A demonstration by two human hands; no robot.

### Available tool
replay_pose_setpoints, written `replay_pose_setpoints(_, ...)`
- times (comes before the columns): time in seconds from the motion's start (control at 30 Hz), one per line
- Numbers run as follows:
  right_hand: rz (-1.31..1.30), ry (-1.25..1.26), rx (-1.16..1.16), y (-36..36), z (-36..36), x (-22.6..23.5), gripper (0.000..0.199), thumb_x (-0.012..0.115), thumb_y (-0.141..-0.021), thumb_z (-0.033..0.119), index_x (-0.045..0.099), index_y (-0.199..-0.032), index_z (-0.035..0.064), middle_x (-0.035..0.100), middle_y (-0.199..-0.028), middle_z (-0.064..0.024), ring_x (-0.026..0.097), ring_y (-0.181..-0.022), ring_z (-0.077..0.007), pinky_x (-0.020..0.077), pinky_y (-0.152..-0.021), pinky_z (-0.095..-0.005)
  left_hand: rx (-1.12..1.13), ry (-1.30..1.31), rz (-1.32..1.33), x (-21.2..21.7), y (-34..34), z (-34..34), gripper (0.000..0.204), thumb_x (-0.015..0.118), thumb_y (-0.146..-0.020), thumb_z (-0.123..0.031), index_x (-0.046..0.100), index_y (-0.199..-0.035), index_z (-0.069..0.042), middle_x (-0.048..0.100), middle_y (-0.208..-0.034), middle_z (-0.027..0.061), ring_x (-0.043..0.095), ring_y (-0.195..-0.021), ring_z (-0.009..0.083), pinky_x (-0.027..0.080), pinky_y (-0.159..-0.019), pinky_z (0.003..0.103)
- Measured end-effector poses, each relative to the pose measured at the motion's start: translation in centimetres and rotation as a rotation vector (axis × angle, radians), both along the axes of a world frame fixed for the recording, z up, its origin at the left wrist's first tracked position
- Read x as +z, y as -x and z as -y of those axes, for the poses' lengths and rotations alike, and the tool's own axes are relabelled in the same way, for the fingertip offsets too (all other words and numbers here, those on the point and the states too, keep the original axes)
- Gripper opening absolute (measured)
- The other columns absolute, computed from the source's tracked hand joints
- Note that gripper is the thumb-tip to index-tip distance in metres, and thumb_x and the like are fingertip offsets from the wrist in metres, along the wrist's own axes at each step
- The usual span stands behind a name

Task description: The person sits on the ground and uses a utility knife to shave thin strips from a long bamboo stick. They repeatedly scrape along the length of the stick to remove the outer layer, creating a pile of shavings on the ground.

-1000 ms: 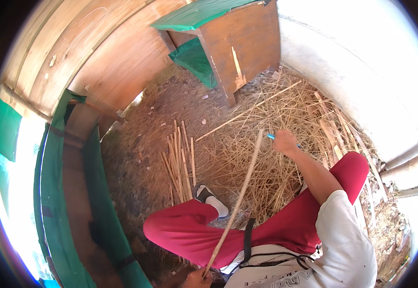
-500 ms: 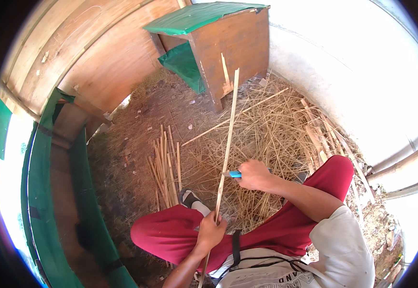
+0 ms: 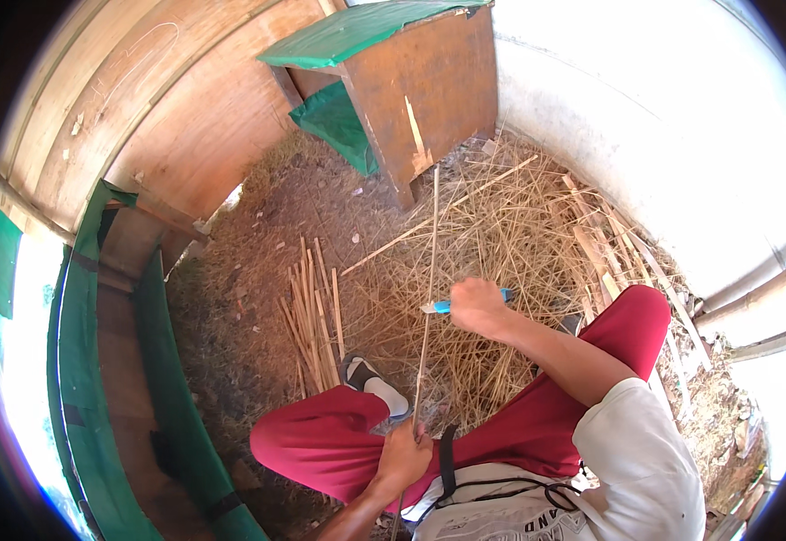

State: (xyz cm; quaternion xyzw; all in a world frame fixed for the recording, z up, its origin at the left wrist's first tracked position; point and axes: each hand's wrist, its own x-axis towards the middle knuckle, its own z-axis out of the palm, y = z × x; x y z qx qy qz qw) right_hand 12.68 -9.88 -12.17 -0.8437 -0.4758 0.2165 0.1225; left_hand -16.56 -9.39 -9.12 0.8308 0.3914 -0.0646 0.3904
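My left hand (image 3: 404, 458) is closed around the lower part of a long thin bamboo strip (image 3: 427, 316), which slants up and away from my lap. In my right hand (image 3: 480, 307) is a blue utility knife (image 3: 442, 307), gripped in a fist. Its blade meets the strip about midway along the length above my left hand. Beneath the strip lies a heap of thin straw-coloured shavings (image 3: 487, 239). The strip's lower end runs down past my left wrist.
Several cut bamboo strips (image 3: 312, 316) lie left of my foot (image 3: 370, 379). Split pieces (image 3: 600, 257) lie along the white wall (image 3: 609, 117). A wooden box stand with a green cover (image 3: 429, 90) is at the back. A green-covered bench-like frame (image 3: 163, 361) stands at left.
The strip has turned in my left hand, showing a narrower side, and its far end sits lower. My right hand and the knife have shifted slightly away from me.
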Motion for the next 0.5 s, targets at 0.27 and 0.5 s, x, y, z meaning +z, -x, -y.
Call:
replay_pose_setpoints(0.27, 0.032, 0.043, 0.014, 0.0, -1.5, -1.9, 0.014, 0.061, -0.082, 0.011, 0.068, -0.080, -0.0017, 0.068, -0.081, -0.0184, 0.070, -0.076, -0.0323, 0.0557, -0.066, -0.0454, 0.020, 0.061, -0.125, 1.9, 0.9, 0.1, 0.020, 0.057, -0.083, -0.014, 0.056, -0.093, 0.003, 0.064, -0.077, 0.0238, 0.065, -0.079, 0.0422, 0.050, -0.075, 0.046)
replay_pose_setpoints(0.5, 0.117, 0.012, -0.068, -3.2, -1.7, -4.6, 0.020, 0.058, -0.087, 0.015, 0.069, -0.087, -0.0014, 0.069, -0.089, -0.0193, 0.070, -0.084, -0.0310, 0.0565, -0.072, -0.0429, 0.000, 0.143, -0.235, 3.9, 3.6, 0.8, 0.013, 0.058, -0.082, -0.013, 0.054, -0.084, 0.000, 0.061, -0.073, 0.0225, 0.063, -0.076, 0.0426, 0.049, -0.071, 0.046)
